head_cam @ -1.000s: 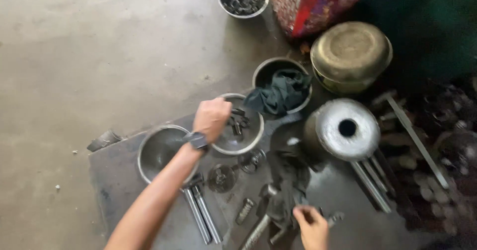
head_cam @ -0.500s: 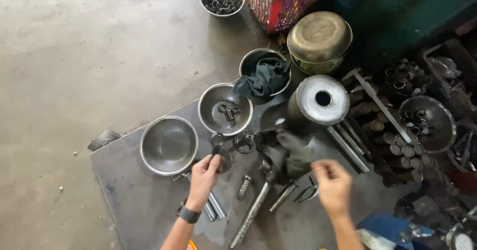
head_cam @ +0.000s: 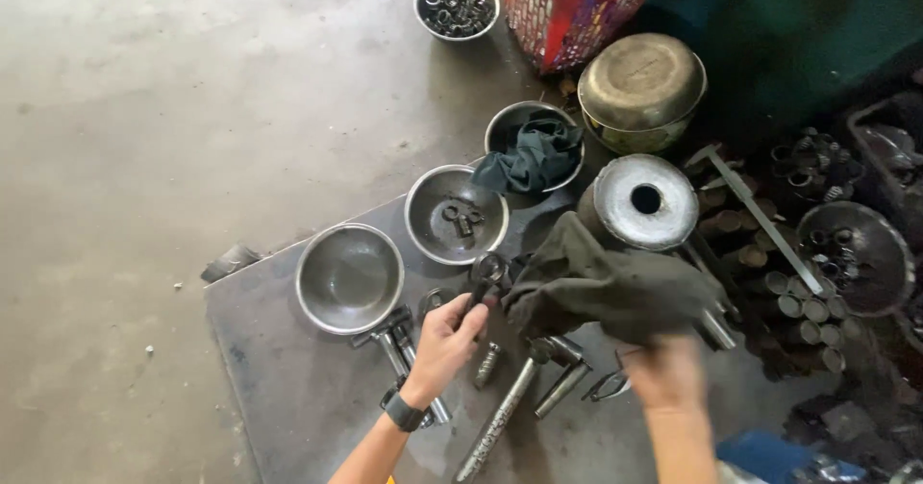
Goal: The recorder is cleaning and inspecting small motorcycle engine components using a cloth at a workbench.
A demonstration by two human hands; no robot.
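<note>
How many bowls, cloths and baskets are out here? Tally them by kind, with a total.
Upright metal bowls: 5
Upturned brass-coloured bowl: 1
Cloths: 2, a green cloth in a bowl and a dark cloth in the right hand
Red basket: 1
Total: 9

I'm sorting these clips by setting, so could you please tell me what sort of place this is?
Probably a mechanic's or repair workshop. Steel bowls of small metal parts sit on a concrete floor, long tools lie on a metal sheet, and stacked metal cylinders fill the right side.
</note>
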